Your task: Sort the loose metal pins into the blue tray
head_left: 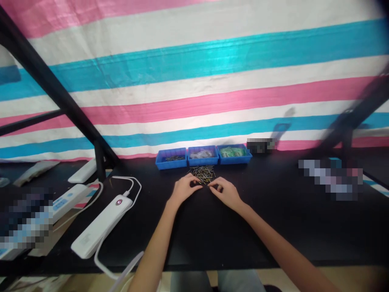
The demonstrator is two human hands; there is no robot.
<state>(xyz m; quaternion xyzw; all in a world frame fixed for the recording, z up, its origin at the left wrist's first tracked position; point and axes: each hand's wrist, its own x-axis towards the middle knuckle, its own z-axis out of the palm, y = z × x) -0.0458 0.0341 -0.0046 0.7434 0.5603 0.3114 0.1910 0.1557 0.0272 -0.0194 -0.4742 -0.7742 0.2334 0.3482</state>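
A loose pile of thin metal screws or nails (204, 173), silver and brass coloured, lies on the black table in front of the blue trays. My left hand (184, 188) rests at the pile's near left edge, with its thumb and index fingertips slightly apart. On the near right side is my right hand (226, 194), thumb and index fingertips brought together close to the pile. Anything between those right fingertips is too small to make out.
Behind the pile stand a blue tray with dark thin pieces (172, 165), another with clear packets (203, 161) and a third with green packets (234, 160). A white power bank-like device (101, 227) with cables lies left. Black frame bars (60, 93) slant along both sides.
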